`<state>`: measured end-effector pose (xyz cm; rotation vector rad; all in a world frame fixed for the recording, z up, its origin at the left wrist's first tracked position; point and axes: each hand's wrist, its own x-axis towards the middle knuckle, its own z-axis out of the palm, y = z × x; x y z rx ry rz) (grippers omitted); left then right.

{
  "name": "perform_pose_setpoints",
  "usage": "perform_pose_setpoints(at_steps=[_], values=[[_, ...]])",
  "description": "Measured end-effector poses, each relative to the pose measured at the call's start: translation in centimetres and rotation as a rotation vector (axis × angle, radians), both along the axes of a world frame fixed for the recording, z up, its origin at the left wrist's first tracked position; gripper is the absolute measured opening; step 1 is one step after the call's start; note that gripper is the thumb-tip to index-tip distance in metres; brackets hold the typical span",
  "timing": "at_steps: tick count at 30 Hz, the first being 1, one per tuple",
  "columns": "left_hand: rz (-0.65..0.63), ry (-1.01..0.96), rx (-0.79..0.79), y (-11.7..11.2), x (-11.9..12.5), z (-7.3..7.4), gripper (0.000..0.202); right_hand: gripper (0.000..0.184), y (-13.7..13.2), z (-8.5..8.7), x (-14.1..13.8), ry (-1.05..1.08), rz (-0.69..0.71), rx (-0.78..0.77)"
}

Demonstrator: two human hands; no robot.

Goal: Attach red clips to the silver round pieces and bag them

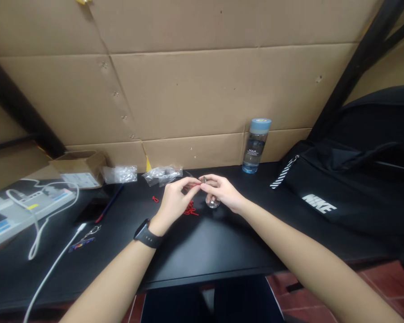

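My left hand (177,197), with a black watch on its wrist, pinches the end of a thin red cord between thumb and fingertips. My right hand (224,192) meets it at the fingertips and grips a shiny silver piece with a rounded lower end (213,203); its exact kind is hard to make out. Where cord and silver piece come together, the fingers partly hide them. Below my left hand a tangle of red cord (190,209) lies on the black table (215,251). A small red cord loop (155,199) rests to its left.
Clear plastic bags (163,174) and an open cardboard box (81,168) stand along the back. A power strip (27,213) with white cables, a phone (93,208) and small scissors (87,237) lie left. A water bottle (255,146) and black bag (350,179) are right.
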<state>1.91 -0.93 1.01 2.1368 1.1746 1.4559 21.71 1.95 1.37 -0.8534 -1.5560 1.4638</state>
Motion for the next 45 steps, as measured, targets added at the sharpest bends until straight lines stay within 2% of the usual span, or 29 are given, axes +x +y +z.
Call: perform_pose_setpoints(at_steps=[7,13,23,27,32,36,40,43,45], values=[[0.044,-0.007,0.016,0.1,-0.2,0.1,0.014,0.047,-0.3,0.1,-0.2,-0.016,0.048,0.002],[0.033,0.048,0.029,0.1,-0.2,0.3,0.009,0.052,-0.2,0.2,0.1,-0.001,0.016,0.043],[0.032,0.129,0.056,-0.1,-0.3,0.5,0.011,0.05,0.3,-0.2,0.3,-0.016,0.005,0.044],[0.045,0.121,0.058,0.1,-0.3,0.2,0.012,0.052,0.3,-0.2,0.4,-0.014,0.006,0.036],[0.122,0.136,0.071,0.6,-0.5,-0.4,0.016,0.052,0.0,-0.3,-0.1,0.024,0.03,0.022],[0.15,0.118,0.063,0.6,-0.6,-0.3,0.019,0.054,0.1,0.9,0.7,0.213,0.029,0.011],[0.134,0.059,0.05,0.3,-0.4,0.0,0.021,0.056,0.6,3.7,3.7,0.384,-0.14,0.118],[0.114,0.051,0.072,0.0,-0.2,0.3,0.016,0.065,0.7,4.8,5.0,0.354,-0.235,0.183],[0.112,0.062,0.101,-0.3,0.0,0.5,0.016,0.068,0.6,4.4,4.6,0.282,-0.214,0.191]])
